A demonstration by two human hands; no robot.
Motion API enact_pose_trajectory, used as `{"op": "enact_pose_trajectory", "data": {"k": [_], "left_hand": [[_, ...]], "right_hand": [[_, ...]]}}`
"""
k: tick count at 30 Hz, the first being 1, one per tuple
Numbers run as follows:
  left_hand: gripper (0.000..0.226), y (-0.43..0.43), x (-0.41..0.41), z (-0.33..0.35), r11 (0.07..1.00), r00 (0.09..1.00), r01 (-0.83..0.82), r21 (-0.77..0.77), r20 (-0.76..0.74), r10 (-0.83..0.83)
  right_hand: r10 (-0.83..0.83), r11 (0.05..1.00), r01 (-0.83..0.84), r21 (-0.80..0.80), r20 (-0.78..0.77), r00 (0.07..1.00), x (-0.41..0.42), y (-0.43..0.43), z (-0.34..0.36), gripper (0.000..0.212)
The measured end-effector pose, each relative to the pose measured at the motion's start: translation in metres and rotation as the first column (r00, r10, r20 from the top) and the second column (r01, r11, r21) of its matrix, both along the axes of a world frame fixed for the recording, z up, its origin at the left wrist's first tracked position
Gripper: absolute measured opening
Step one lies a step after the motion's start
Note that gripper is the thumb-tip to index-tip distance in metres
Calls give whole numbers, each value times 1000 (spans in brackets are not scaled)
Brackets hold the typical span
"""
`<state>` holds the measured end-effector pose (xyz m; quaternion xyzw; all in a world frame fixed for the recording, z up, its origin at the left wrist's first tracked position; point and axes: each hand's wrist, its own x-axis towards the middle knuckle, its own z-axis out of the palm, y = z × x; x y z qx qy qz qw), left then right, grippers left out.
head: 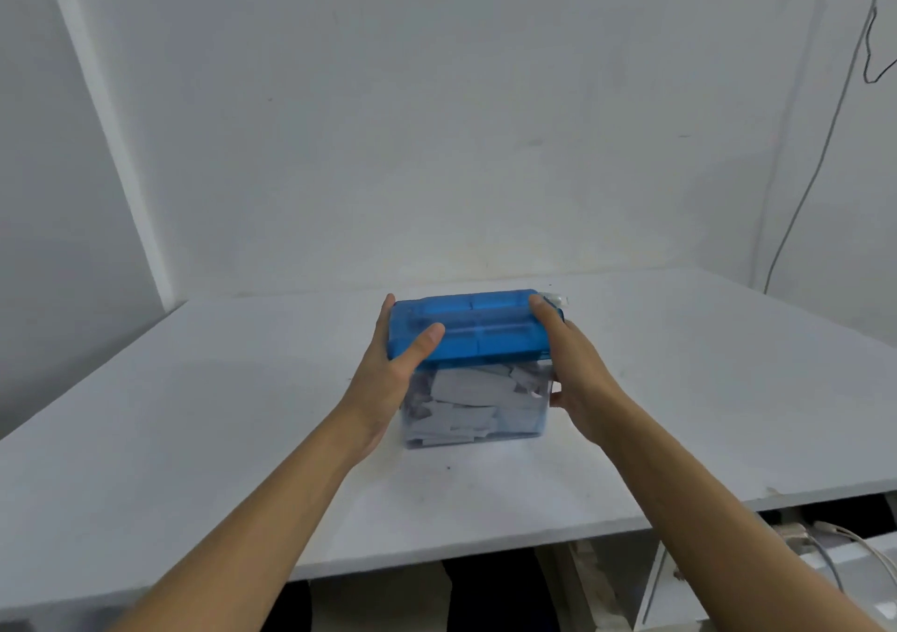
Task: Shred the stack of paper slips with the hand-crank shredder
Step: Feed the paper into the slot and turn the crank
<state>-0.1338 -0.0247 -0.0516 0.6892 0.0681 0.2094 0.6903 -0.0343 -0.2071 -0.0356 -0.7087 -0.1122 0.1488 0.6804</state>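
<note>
The hand-crank shredder (478, 335) has a translucent blue top and stands on a white table (194, 413). Below the blue top is a clear bin (473, 408) filled with several white paper pieces. My left hand (393, 364) grips the shredder's left side, with the thumb lying on the blue top and the fingers around the far left edge. My right hand (575, 364) holds the right side, its fingers over the top's right end and its thumb against the bin. A clear crank part (557, 299) pokes out past the right fingertips. No loose slips show on the table.
The table meets a white wall at the back. A grey cable (820, 156) hangs down the wall at the right. Under the table's front edge at the right lie white cables and a frame (825, 544).
</note>
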Motion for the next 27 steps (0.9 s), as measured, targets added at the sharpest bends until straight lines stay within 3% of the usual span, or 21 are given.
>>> {"op": "enact_pose_trajectory", "data": {"k": [4,11,19,27], "left_hand": [[113,-4,48,9,1000,999,24,14,-46,-24],[112,-6,139,18,997,990,75,-11,-119,-76],[79,-4,203,15,998,994,61,-6,-90,-61],[104,9,210,21,996,976,90,13,-201,-86]], "right_hand": [[-70,997,70,23,22,997,45,-1,1,52],[-183,983,183,21,19,983,122,1,6,52],[-224,974,224,19,34,974,186,10,1,49],[-173,985,174,20,-56,983,192,9,7,54]]}}
